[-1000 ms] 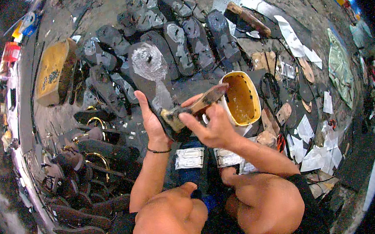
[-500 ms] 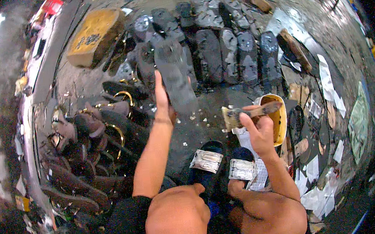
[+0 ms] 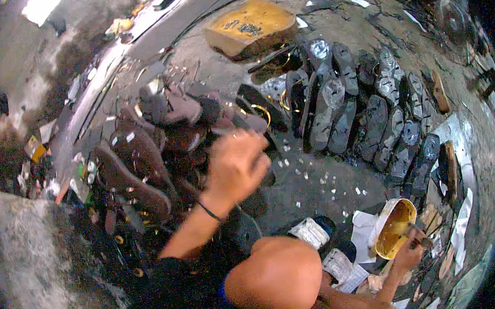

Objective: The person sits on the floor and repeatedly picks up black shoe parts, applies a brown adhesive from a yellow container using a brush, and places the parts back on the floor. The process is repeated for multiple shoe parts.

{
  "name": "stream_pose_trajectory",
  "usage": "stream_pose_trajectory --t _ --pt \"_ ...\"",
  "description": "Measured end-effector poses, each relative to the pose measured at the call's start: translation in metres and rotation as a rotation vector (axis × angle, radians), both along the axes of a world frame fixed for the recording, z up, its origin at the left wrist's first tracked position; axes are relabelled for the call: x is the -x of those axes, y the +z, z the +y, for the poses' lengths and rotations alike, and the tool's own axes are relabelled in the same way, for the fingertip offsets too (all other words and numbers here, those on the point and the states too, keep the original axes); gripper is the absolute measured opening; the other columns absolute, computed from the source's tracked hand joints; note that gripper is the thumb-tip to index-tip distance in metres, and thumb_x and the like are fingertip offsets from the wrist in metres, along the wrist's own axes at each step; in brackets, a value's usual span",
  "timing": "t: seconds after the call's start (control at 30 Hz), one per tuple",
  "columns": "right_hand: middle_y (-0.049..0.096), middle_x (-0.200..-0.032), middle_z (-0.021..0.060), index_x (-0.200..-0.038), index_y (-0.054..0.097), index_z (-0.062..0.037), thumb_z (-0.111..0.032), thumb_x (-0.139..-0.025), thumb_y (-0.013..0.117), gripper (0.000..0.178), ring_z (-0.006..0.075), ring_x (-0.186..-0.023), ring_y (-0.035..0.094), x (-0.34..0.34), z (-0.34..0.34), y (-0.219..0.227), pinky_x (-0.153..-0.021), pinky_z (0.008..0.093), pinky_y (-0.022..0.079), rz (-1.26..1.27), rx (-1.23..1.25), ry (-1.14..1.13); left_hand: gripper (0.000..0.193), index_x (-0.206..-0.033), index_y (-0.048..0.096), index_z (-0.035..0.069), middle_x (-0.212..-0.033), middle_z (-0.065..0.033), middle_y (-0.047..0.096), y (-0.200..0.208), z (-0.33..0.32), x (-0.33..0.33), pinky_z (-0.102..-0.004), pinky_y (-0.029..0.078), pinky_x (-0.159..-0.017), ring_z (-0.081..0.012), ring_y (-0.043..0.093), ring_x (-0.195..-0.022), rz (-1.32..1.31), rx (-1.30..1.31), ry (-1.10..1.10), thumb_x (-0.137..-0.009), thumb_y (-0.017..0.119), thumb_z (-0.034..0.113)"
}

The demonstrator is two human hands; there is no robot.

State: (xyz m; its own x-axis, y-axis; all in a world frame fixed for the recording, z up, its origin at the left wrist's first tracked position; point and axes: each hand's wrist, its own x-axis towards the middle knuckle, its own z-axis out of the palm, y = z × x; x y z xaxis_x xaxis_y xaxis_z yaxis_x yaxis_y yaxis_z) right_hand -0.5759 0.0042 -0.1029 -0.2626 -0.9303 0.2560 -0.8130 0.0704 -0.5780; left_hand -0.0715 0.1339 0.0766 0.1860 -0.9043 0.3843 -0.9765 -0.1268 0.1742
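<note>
My left hand (image 3: 237, 167), smeared by motion, is over a pile of brown sandals (image 3: 136, 171) on the left; whether its fingers grip one cannot be made out. On the right, my right hand (image 3: 411, 253) is closed around a flat brush (image 3: 425, 243), its bristle end inside a tilted white tub (image 3: 380, 234) with yellowish-brown coating within. Beyond both hands, dark shoe soles (image 3: 373, 121) lie in rows on the floor, several with shiny wet-looking patches.
A thick yellow-topped block (image 3: 253, 26) with small dark bits on it sits at the back. White scraps litter the dark floor between my sandalled feet (image 3: 310, 233) and the soles. Paper strips (image 3: 463, 226) and a wooden piece (image 3: 451, 170) lie at the right.
My left hand has left the sole it held up in front and moved to the sandal pile. My right hand has lowered the brush into the tub. The view has swung left.
</note>
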Motion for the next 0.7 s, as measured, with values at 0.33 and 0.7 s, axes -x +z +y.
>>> stream_pose_trajectory --t 0.33,0.7 --pt "0.069 -0.091 0.0208 -0.095 0.065 -0.0011 -0.035 -0.082 0.075 0.038 0.0394 -0.085 0.067 0.037 0.046 0.023 -0.078 0.0483 0.05 0.165 -0.34 0.198 0.052 -0.134 0.052 0.004 -0.123 -0.0256 0.061 0.108 0.024 -0.135 -0.0455 0.054 -0.084 -0.039 0.066 -0.099 -0.216 -0.158 0.781 -0.087 0.068 0.019" --pt "0.069 -0.092 0.0242 -0.11 0.059 -0.0012 -0.037 -0.082 0.069 0.047 0.0442 -0.087 0.067 0.016 0.054 0.072 -0.079 0.0531 0.053 0.187 -0.635 0.112 0.047 -0.13 0.054 0.0 -0.13 -0.0161 0.055 -0.062 0.02 0.096 -0.0409 0.04 -0.106 -0.029 0.049 -0.123 1.019 -0.475 -0.061 -0.086 0.063 0.015"
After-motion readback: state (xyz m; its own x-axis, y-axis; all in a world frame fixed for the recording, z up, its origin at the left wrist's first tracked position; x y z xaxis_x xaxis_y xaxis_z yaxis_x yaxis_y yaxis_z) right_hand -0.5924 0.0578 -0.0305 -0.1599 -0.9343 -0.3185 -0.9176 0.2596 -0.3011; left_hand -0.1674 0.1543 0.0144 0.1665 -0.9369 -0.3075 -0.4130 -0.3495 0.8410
